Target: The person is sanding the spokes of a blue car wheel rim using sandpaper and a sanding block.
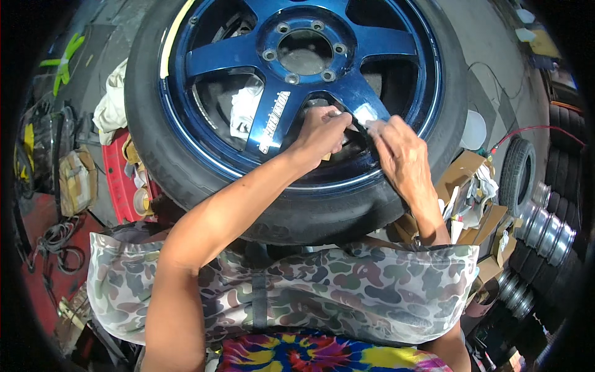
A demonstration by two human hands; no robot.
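Observation:
A blue spoked wheel rim (223, 55) in a black tyre (297, 218) lies before me, with white lettering on one spoke. My left hand (324, 132) is curled in the gap between two lower spokes, its fingertips pinching something small and pale that I cannot make out. Close to its right, my right hand (400, 153) bends its fingers onto the edge of the lower right spoke (367, 100); what lies under them is hidden. A yellow strip (174, 42) runs along the rim's upper left edge. White material (246, 109) shows through the left spoke opening.
A red tray (122, 179) with small containers and a pale cloth (113, 102) are at the left. Cardboard boxes (485, 228) with papers stand at the right, near a loose tyre (517, 174) and stacked metal rims (548, 232). A red hose (525, 129) crosses the far right.

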